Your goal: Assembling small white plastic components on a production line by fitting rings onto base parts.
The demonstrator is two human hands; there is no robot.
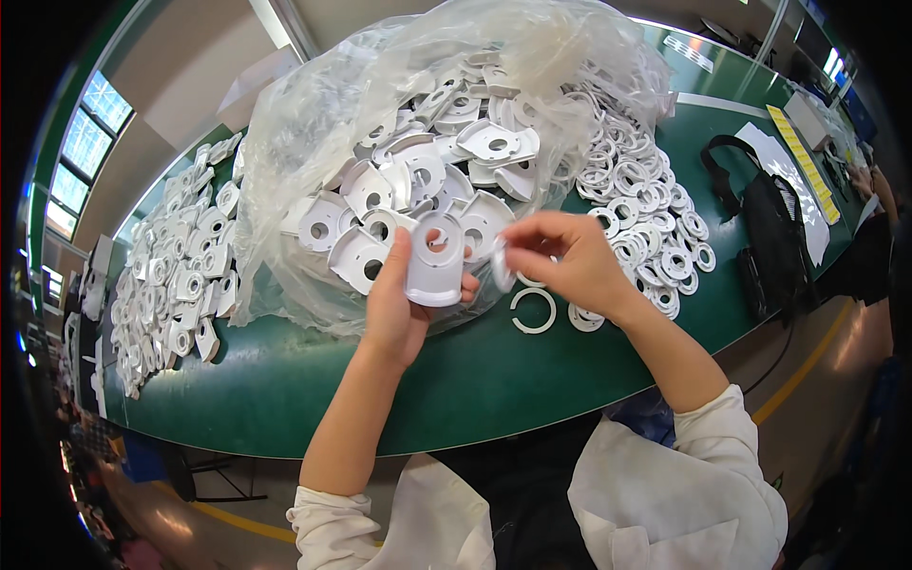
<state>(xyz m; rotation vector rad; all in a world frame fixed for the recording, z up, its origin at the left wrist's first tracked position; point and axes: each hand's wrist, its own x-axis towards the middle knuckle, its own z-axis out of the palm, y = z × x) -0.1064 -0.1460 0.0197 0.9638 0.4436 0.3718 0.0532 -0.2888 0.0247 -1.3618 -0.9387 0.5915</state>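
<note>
A large clear plastic bag [313,142] lay open across the middle of the green desk [475,380], reaching toward its far edge, and it was filled with white plastic housings [399,180], flat moulded pieces each with a round hole. The bag's mouth faced the near edge, where some housings spilled toward the person.

The left hand [394,304] was over the near part of the desk, just in front of the bag's mouth, its fingers closed around one white housing piece [435,261] held upright, thumb on the left side and fingertips wrapped behind. The right hand [570,261] was just beside it, fingers pinched on a small white ring [501,264] held on edge close to the housing piece; whether the ring touched the piece could not be told.

To the right of the bag, loose on the desk, lay a heap of white rings [646,209]. A single open ring [534,312] lay on the desk below the right hand. Toward the left edge of the desk a second loose pile of white housings [176,275] was spread out, outside any container. A black bag with a strap [769,237] lay near the right edge.
</note>
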